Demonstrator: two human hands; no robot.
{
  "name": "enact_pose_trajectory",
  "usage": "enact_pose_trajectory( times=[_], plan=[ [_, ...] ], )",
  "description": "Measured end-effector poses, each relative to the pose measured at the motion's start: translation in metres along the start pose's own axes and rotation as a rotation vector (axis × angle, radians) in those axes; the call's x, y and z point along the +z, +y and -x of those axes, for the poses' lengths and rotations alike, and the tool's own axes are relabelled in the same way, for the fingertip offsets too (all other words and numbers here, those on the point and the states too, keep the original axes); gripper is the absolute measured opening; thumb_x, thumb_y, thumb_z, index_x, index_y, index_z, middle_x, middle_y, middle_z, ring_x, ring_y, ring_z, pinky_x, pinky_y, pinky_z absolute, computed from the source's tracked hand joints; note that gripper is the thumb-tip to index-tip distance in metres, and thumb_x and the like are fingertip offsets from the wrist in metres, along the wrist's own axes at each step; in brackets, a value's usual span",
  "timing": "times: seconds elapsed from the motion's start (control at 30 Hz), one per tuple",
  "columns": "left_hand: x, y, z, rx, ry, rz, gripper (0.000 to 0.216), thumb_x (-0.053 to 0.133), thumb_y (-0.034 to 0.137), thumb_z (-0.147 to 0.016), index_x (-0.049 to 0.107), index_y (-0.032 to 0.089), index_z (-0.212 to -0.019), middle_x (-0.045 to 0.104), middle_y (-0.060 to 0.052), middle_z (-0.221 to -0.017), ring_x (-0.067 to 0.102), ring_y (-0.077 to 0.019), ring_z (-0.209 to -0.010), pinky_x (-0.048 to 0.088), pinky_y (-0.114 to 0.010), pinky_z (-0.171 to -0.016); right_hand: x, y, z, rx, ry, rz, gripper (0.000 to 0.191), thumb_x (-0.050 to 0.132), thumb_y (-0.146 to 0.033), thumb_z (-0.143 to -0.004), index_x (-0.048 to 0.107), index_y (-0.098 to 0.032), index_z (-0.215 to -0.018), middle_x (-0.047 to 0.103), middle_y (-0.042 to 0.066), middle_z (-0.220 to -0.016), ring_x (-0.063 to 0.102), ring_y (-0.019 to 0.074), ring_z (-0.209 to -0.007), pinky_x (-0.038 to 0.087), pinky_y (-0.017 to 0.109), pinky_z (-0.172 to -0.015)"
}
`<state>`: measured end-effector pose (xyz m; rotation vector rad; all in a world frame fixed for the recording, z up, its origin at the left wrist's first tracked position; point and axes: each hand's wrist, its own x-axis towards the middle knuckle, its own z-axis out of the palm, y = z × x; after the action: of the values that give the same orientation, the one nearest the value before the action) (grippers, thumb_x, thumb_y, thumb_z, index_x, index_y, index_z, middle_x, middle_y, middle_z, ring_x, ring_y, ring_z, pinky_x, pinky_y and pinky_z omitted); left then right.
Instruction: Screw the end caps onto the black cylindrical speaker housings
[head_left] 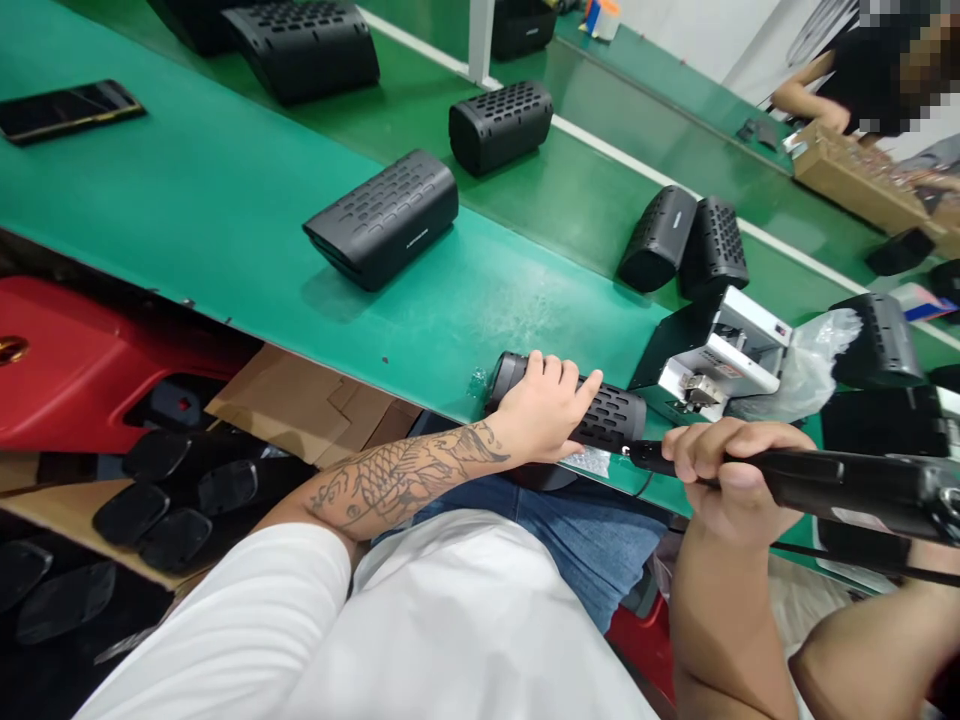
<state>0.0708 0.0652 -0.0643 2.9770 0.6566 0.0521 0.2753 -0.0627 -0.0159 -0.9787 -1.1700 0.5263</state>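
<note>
My left hand (546,408) lies over a black speaker housing (611,415) with a slotted grille, fingers wrapped across its top. The housing rests at the near edge of the green bench. In my right hand (739,475) is a black electric screwdriver (840,485), held nearly level. Its tip points left at the housing's right end, and whether it touches cannot be made out. Just beyond stands a silver and black screw feeder (720,365). Another speaker housing (386,220) sits farther up the bench, on the left.
A green conveyor belt (577,190) behind the bench (225,230) carries several black housings. A phone (71,110) lies far left. Clear plastic (802,370) bunches beside the feeder. Boxed black parts (180,490) and a red stool (97,370) stand lower left. A co-worker (855,80) is across the line.
</note>
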Motion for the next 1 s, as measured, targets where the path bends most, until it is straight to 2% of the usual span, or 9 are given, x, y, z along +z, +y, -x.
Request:
enact_pose_trajectory(
  times=[0.1,0.2,0.4,0.53,0.63,0.7,0.77,0.9,1.0],
  plan=[
    [0.001,0.008,0.0,-0.056,-0.012,0.018,0.114,0.084,0.07,-0.102,0.042,0.004,-0.185,0.066,-0.04,-0.159,0.067,-0.057,-0.138,0.042,-0.074,-0.124,-0.026,0.003,-0.019,-0.124,0.29,0.116,0.036,0.097,-0.052,-0.087,0.072,-0.026,-0.091,0.059,-0.009,-0.056,0.051,0.0138,-0.038,0.057,0.032,-0.046],
    [0.001,0.013,0.001,-0.09,-0.002,0.021,0.115,0.087,0.069,-0.1,0.043,0.006,-0.185,0.063,-0.041,-0.164,0.067,-0.0588,-0.143,0.045,-0.076,-0.125,-0.055,0.016,-0.048,-0.272,0.526,0.215,0.03,0.097,-0.039,-0.086,0.072,-0.025,-0.093,0.066,-0.007,-0.059,0.059,0.0145,-0.045,0.058,0.028,-0.051],
    [-0.002,-0.026,0.019,0.117,0.08,0.179,0.086,0.086,0.051,-0.106,0.055,0.016,-0.178,0.052,-0.029,-0.184,0.055,-0.051,-0.168,0.042,-0.068,-0.139,-0.07,0.045,-0.07,-0.273,0.63,0.279,0.036,0.095,-0.036,-0.084,0.063,-0.024,-0.074,0.06,-0.005,-0.052,0.055,0.0151,-0.041,0.054,0.03,-0.046],
    [0.019,-0.076,0.053,0.104,0.265,0.462,0.08,0.08,0.05,-0.108,0.055,0.02,-0.177,0.052,-0.025,-0.185,0.05,-0.0445,-0.174,0.038,-0.065,-0.147,-0.059,0.038,-0.061,-0.214,0.607,0.297,0.036,0.096,-0.032,-0.083,0.064,-0.023,-0.073,0.062,-0.003,-0.055,0.056,0.0152,-0.044,0.056,0.032,-0.048],
    [0.049,-0.098,0.076,-0.004,0.329,0.685,0.108,0.09,0.06,-0.1,0.037,0.023,-0.187,0.039,-0.026,-0.192,0.044,-0.0453,-0.178,0.046,-0.062,-0.145,-0.048,0.017,-0.051,-0.199,0.586,0.293,0.032,0.094,-0.036,-0.086,0.066,-0.023,-0.076,0.062,-0.003,-0.056,0.057,0.016,-0.045,0.056,0.033,-0.048],
    [0.066,-0.101,0.083,-0.038,0.319,0.761,0.131,0.101,0.063,-0.089,0.027,0.023,-0.19,0.033,-0.028,-0.194,0.039,-0.048,-0.181,0.045,-0.064,-0.145,-0.035,-0.002,-0.041,-0.203,0.534,0.249,0.026,0.092,-0.042,-0.089,0.073,-0.026,-0.083,0.064,-0.004,-0.059,0.058,0.0177,-0.046,0.059,0.036,-0.049],
    [0.078,-0.097,0.085,-0.063,0.29,0.793,0.144,0.108,0.06,-0.081,0.023,0.022,-0.19,0.034,-0.029,-0.193,0.04,-0.0484,-0.18,0.044,-0.064,-0.145,-0.016,-0.02,-0.029,-0.183,0.358,0.153,0.022,0.092,-0.048,-0.092,0.08,-0.029,-0.091,0.066,-0.004,-0.061,0.058,0.0197,-0.045,0.061,0.041,-0.048],
    [0.084,-0.087,0.081,-0.128,0.257,0.82,0.136,0.107,0.048,-0.083,0.025,0.023,-0.189,0.044,-0.024,-0.188,0.052,-0.0422,-0.174,0.048,-0.057,-0.144,0.038,-0.039,-0.008,-0.086,-0.008,-0.02,0.025,0.09,-0.056,-0.097,0.085,-0.033,-0.106,0.065,-0.006,-0.06,0.053,0.0199,-0.036,0.058,0.043,-0.041],
    [0.084,-0.085,0.079,-0.127,0.284,0.838,0.132,0.106,0.045,-0.083,0.029,0.023,-0.188,0.047,-0.023,-0.187,0.052,-0.0401,-0.174,0.048,-0.054,-0.145,0.069,-0.033,-0.003,-0.058,-0.055,-0.033,0.024,0.092,-0.05,-0.098,0.083,-0.031,-0.108,0.068,-0.006,-0.065,0.059,0.0189,-0.042,0.063,0.041,-0.049]
  ],
)
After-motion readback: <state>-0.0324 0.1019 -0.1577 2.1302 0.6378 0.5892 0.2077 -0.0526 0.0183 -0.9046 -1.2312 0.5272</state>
